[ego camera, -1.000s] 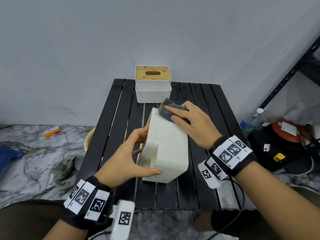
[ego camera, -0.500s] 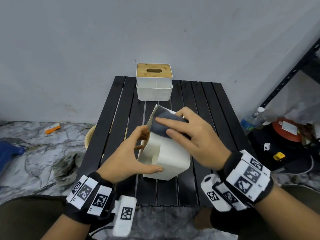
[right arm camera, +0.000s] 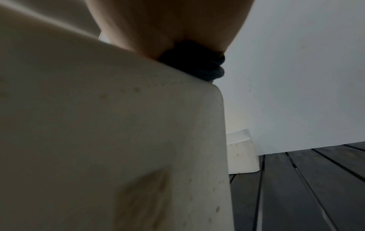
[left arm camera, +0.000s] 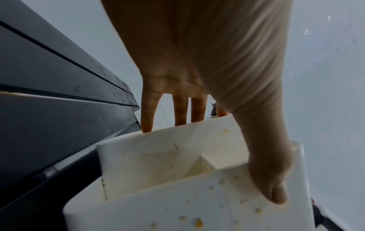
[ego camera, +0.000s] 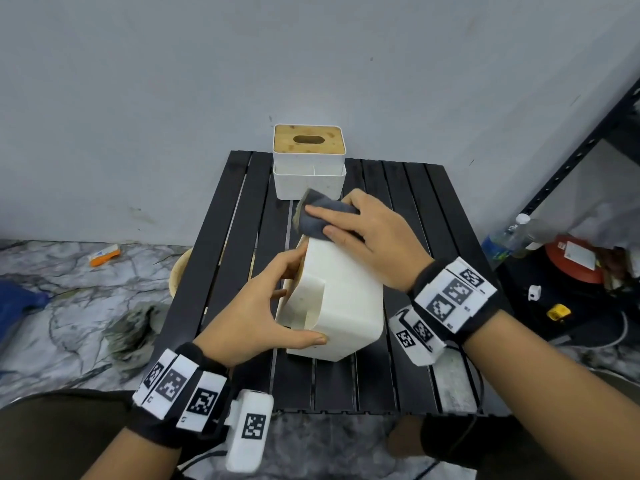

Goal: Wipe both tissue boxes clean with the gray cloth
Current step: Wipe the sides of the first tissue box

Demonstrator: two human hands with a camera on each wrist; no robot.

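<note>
A white tissue box (ego camera: 346,292) lies tipped on its side in the middle of the black slatted table (ego camera: 415,209). My left hand (ego camera: 277,303) grips it, thumb on the near face and fingers over its left rim (left arm camera: 177,112). Yellowish specks dot the box (left arm camera: 197,203). My right hand (ego camera: 367,237) holds the folded gray cloth (ego camera: 313,220) against the box's far upper edge; the cloth (right arm camera: 197,65) bunches under the palm and part of it overhangs the edge. The second tissue box (ego camera: 309,161), white with a bamboo lid, stands upright at the table's back edge.
A dark metal shelf (ego camera: 571,157) stands at the right, with a water bottle (ego camera: 502,240) and a red object (ego camera: 575,258) on the floor by it. On the marble floor at the left lie a gray rag (ego camera: 131,330) and an orange item (ego camera: 104,254).
My right hand slid the cloth toward me along the box's upper face, then back out to the far edge. My left hand kept its grip on the box.
</note>
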